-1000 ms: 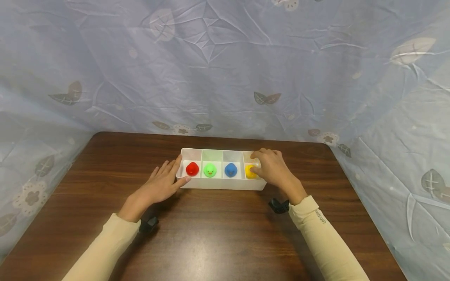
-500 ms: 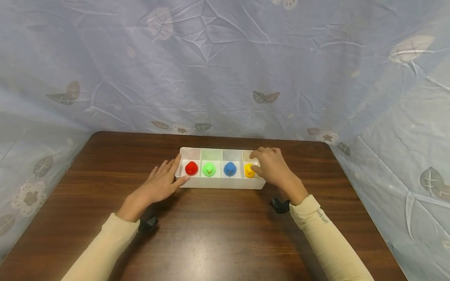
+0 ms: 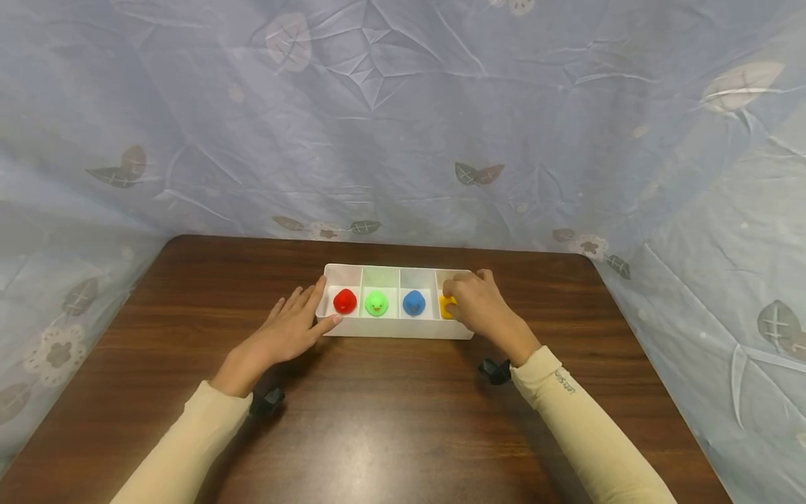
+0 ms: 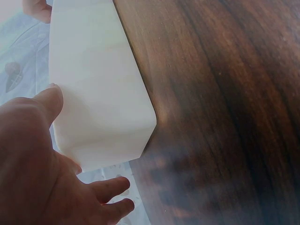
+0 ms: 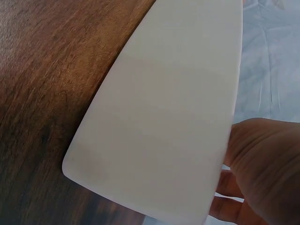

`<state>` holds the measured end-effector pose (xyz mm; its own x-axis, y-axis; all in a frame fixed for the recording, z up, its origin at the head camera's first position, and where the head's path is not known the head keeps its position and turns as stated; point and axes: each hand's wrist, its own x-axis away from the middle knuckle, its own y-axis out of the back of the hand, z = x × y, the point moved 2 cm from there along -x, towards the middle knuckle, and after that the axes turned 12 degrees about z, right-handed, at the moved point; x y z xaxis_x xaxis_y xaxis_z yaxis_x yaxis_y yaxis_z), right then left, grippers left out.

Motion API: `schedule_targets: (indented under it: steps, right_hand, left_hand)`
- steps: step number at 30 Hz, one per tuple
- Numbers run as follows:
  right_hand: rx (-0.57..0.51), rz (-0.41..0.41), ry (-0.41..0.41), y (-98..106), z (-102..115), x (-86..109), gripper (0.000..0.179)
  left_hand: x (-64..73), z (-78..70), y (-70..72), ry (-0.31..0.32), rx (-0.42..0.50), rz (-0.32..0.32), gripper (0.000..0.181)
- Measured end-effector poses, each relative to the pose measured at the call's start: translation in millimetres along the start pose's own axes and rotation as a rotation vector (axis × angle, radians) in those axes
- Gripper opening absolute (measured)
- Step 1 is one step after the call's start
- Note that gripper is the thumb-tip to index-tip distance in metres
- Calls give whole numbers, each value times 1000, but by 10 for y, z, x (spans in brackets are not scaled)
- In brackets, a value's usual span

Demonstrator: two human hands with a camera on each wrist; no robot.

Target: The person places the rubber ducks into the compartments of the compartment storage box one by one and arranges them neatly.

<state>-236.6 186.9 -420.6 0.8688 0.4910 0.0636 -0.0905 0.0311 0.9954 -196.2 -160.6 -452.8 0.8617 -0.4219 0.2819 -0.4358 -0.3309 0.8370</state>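
A white box (image 3: pixel 397 328) with a row of compartments stands on the table. Inside, from left to right, sit a red toy duck (image 3: pixel 345 301), a green duck (image 3: pixel 376 304), a blue duck (image 3: pixel 414 303) and a yellow duck (image 3: pixel 446 308). My left hand (image 3: pixel 286 334) rests at the box's left end, fingers straight along the side, thumb on the front rim. My right hand (image 3: pixel 483 306) reaches into the rightmost compartment, its curled fingers pinching the yellow duck and partly hiding it. Both wrist views show mainly the box's outer wall (image 5: pixel 159 103).
The dark wooden table (image 3: pixel 352 420) has its far edge behind the box. Patterned grey-blue cloth (image 3: pixel 403 140) hangs at the back and both sides. Black wrist devices (image 3: pixel 495 372) hang beneath the forearms.
My right hand has shifted a little left and its fingers have closed in over the yellow duck. The left hand and the box stay in place.
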Motion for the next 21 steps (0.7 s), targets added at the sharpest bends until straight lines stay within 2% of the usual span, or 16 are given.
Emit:
schedule_targets:
  steps: [13,21]
  right_hand:
    - [-1,-7,-1,-6,-27,-5,15]
    - [-18,-37,-5,7,-40,29,17]
  left_hand:
    - [3,-8,16,3,-6,2,91]
    - [11,-20,9,2,-5,1,91]
